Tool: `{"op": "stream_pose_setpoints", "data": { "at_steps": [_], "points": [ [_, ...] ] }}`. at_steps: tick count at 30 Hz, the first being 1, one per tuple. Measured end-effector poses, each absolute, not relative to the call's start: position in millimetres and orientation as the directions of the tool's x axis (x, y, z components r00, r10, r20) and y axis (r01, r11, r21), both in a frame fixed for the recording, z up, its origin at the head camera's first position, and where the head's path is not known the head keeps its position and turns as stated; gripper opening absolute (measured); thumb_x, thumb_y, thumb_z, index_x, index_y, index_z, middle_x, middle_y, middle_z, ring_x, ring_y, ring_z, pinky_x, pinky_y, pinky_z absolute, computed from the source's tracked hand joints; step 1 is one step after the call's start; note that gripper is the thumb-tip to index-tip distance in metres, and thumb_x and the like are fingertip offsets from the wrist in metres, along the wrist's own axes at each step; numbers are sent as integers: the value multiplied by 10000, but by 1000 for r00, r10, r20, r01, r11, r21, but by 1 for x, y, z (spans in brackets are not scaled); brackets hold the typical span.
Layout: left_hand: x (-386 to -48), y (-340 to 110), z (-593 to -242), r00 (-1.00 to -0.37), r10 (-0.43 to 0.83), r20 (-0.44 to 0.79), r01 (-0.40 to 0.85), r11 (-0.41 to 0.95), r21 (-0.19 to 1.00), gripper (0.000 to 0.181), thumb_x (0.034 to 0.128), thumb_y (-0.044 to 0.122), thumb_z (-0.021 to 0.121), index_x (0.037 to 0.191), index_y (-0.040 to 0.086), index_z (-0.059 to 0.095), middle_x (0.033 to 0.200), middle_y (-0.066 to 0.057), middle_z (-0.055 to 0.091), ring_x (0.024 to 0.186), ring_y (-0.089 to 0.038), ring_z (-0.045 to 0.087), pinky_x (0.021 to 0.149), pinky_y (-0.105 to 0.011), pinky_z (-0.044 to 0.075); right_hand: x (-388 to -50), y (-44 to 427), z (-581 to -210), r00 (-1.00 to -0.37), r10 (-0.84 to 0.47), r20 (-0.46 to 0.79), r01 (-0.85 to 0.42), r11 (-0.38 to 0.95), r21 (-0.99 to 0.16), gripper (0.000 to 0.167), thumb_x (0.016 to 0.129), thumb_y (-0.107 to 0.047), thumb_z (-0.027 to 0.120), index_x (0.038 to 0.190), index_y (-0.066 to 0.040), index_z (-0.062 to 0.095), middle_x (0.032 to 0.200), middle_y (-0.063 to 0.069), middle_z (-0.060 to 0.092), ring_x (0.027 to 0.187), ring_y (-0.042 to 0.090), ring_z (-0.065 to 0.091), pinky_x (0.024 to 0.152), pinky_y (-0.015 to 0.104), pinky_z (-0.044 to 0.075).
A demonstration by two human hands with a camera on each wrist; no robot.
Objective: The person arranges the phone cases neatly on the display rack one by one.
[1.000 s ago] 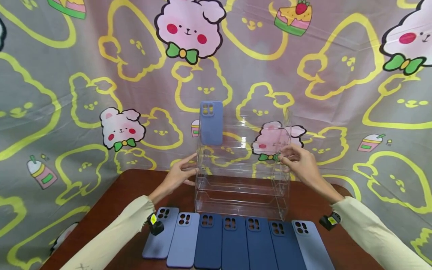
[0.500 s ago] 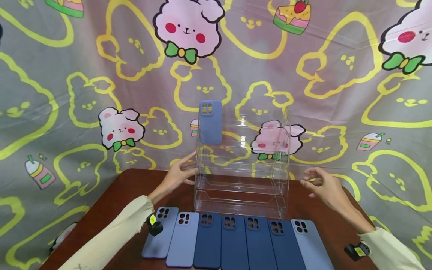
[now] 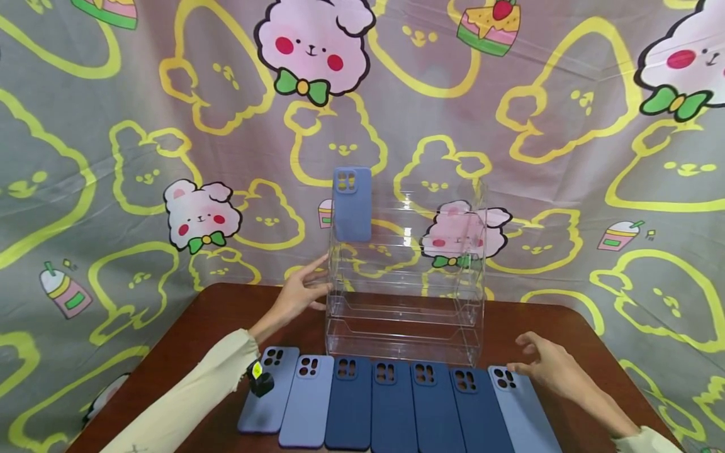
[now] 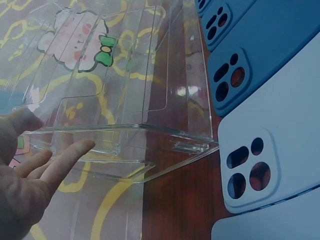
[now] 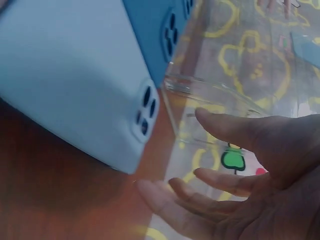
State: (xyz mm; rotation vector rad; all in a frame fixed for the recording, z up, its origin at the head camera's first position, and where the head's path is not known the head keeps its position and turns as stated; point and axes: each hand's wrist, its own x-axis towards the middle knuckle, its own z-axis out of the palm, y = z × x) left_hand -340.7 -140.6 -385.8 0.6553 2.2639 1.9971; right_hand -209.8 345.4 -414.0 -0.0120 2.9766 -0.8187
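A clear tiered acrylic display rack (image 3: 404, 349) stands on the table. One light blue phone case (image 3: 355, 214) is upright in its top tier at the left. My left hand (image 3: 297, 296) rests at the rack's left side with its fingers extended; in the left wrist view its fingertips (image 4: 85, 146) lie by the clear side panel. My right hand (image 3: 557, 371), fingers spread and holding nothing, is over the upper end of the light blue phone case (image 3: 529, 415) at the row's right end. The right wrist view has that case (image 5: 75, 75) beside the fingers; whether they touch is unclear.
Several phone cases lie in a row before the rack, dark blue ones (image 3: 393, 409) in the middle and lavender-blue ones (image 3: 308, 402) at the left. The brown table (image 3: 192, 352) ends at a patterned curtain (image 3: 317, 138) behind.
My right hand has left the rack's right side and come down toward the front right, to the light blue case at the row's end. The left hand stays at the rack.
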Motion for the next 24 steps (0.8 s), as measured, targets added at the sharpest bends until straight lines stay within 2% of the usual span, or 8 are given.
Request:
{"op": "stream_pose_setpoints", "data": {
  "at_steps": [8, 11, 15, 18, 21, 24],
  "points": [
    [-340, -135, -391, -909, 339, 241, 285, 85, 955, 743, 990, -74, 618, 1648, 99, 318, 1564, -381, 393, 1277, -555, 573, 789, -531, 665, -196, 346, -433, -976, 26, -215, 135, 851, -507, 952, 785, -528, 887, 1363, 121, 498, 1112, 210, 648, 959, 336, 652, 681, 425, 584],
    [-340, -134, -393, -908, 345, 238, 282, 85, 956, 744, 987, -76, 620, 1645, 95, 320, 1562, -384, 393, 1274, -546, 580, 786, -519, 667, -190, 346, -440, -968, 46, -248, 162, 867, -471, 1046, 743, -585, 894, 1369, 141, 477, 1117, 243, 652, 1020, 443, 648, 735, 502, 592],
    [-339, -134, -392, -907, 346, 239, 282, 80, 956, 746, 985, -82, 617, 1646, 99, 320, 1565, -382, 391, 1281, -550, 573, 797, -530, 662, -186, 343, -446, -956, 92, -278, 201, 896, -396, 1166, 686, -644, 898, 1386, 170, 443, 1218, 404, 578, 1093, 611, 585, 784, 642, 558],
    [-340, -134, -390, -905, 348, 245, 288, 77, 955, 745, 989, -83, 611, 1648, 97, 312, 1568, -380, 387, 1289, -562, 558, 800, -528, 661, -183, 340, -445, -946, 127, -297, 233, 906, -353, 1203, 666, -665, 895, 1368, 195, 433, 1218, 453, 530, 1078, 637, 574, 798, 674, 544],
    [-340, -134, -389, -906, 346, 246, 288, 75, 955, 745, 991, -84, 610, 1648, 99, 311, 1570, -374, 389, 1292, -571, 550, 802, -531, 659, -183, 342, -446, -940, 148, -307, 254, 905, -342, 1172, 673, -656, 899, 1300, 222, 441, 1098, 379, 592, 982, 522, 639, 773, 590, 576],
    [-339, -134, -389, -911, 336, 241, 283, 84, 955, 745, 988, -81, 617, 1646, 104, 319, 1569, -370, 394, 1289, -564, 557, 804, -536, 658, -189, 348, -453, -928, 168, -332, 292, 883, -369, 1096, 690, -607, 915, 1228, 222, 442, 995, 278, 627, 879, 380, 654, 695, 481, 606]
  ]
}}
